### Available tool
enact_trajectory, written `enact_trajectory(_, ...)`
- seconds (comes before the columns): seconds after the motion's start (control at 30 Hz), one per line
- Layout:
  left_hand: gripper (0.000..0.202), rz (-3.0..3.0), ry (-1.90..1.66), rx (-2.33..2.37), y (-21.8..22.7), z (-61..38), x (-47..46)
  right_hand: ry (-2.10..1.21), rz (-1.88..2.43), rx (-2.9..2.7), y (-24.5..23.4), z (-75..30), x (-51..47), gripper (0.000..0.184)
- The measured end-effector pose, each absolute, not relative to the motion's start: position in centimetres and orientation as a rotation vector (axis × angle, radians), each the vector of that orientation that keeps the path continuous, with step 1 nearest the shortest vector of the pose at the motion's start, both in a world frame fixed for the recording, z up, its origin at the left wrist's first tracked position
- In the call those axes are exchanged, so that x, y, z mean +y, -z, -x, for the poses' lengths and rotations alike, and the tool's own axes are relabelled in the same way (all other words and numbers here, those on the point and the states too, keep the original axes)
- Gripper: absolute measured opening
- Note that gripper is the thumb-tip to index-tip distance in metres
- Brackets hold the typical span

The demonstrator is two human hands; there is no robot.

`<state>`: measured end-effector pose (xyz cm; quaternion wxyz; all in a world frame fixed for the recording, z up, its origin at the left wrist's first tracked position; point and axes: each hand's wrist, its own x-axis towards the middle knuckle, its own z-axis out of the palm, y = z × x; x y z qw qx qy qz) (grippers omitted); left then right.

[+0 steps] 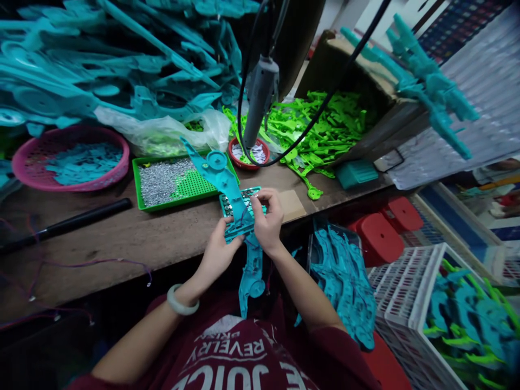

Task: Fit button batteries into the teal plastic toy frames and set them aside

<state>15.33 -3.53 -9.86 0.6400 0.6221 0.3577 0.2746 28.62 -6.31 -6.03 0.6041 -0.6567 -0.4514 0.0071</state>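
A long turquoise plastic part (pixel 229 187) with round bosses slants from the bench edge down toward my lap. My left hand (pixel 217 252), a pale bangle on its wrist, grips the middle of this part from the left, thumb along its lower side. My right hand (pixel 268 219) is closed at the part's right side, thumb and forefinger pinched together. Thin dark wires (pixel 245 215) show on the part beside those fingertips; what the pinch holds is too small to make out. Partly hidden behind the part is a small turquoise tray (pixel 223 203) of shiny pieces.
A green tray (pixel 140 189) of metal screws, a pink basket (pixel 24 170) and a small red bowl (pixel 266 154) stand on the bench. An electric screwdriver (pixel 260 103) hangs above on its cable. Green parts (pixel 317 130) spill from a carton; a white crate (pixel 410 287) stands right.
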Motion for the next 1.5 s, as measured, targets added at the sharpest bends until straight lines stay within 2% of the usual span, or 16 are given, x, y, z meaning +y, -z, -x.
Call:
enact_trajectory(0.17, 0.034, -1.451, -0.594, 0.837, 10.2, -14.9, -3.1, 0.252, 1.406, -0.827, 3.3, -32.6, -5.5, 0.015)
enact_trajectory(0.3, 0.043, -1.279, -0.642, 0.923, 9.6, -13.4, -2.9, 0.173, 1.293, -0.672, 0.1, -39.4, -7.9, 0.018)
enact_trajectory(0.37, 0.046, -1.022, -0.616, 0.870, 9.4, -12.2, -3.2, -0.048, 1.335, -0.752, -1.1, -41.8, -10.5, 0.020)
enact_trajectory(0.47, 0.041, -0.769, -0.387, 0.602, 9.9, -10.7, -4.3, -0.809, 1.543, -1.202, -2.0, -42.9, -13.8, 0.027)
enact_trajectory(0.53, 0.042, -0.752, -0.229, 0.448, 10.7, -10.2, -5.2, -1.319, 1.482, -1.521, -1.9, -42.7, -14.4, 0.040)
enact_trajectory(0.6, 0.047, -0.799, -0.148, 0.382, 11.3, -10.1, -6.0, -1.492, 1.360, -1.607, -1.1, -42.0, -13.3, 0.058)
enact_trajectory(0.67, 0.043, -0.941, -0.158, 0.411, 11.5, -10.3, -6.6, -1.291, 1.461, -1.499, 0.3, -41.0, -10.7, 0.057)
enact_trajectory(0.77, 0.030, -1.224, -0.304, 0.505, 10.7, -10.5, -6.6, -0.636, 1.888, -1.412, 3.0, -39.1, -6.0, 0.026)
enact_trajectory(0.87, 0.028, -1.269, -0.470, 0.566, 9.7, -10.3, -6.2, -0.296, 2.145, -1.540, 5.2, -37.4, -2.7, 0.015)
enact_trajectory(1.07, 0.026, -1.166, -0.632, 0.800, 8.6, -9.4, -5.6, -0.347, 2.132, -1.657, 7.0, -36.3, -2.1, 0.007)
enact_trajectory(1.2, 0.032, -1.217, -0.591, 0.947, 8.3, -9.4, -4.6, -0.280, 1.977, -1.699, 6.6, -36.2, -2.3, 0.012)
enact_trajectory(1.5, 0.040, -1.198, -0.532, 0.841, 7.0, -9.7, -2.9, -0.302, 1.839, -1.851, 5.6, -35.8, -1.4, 0.016)
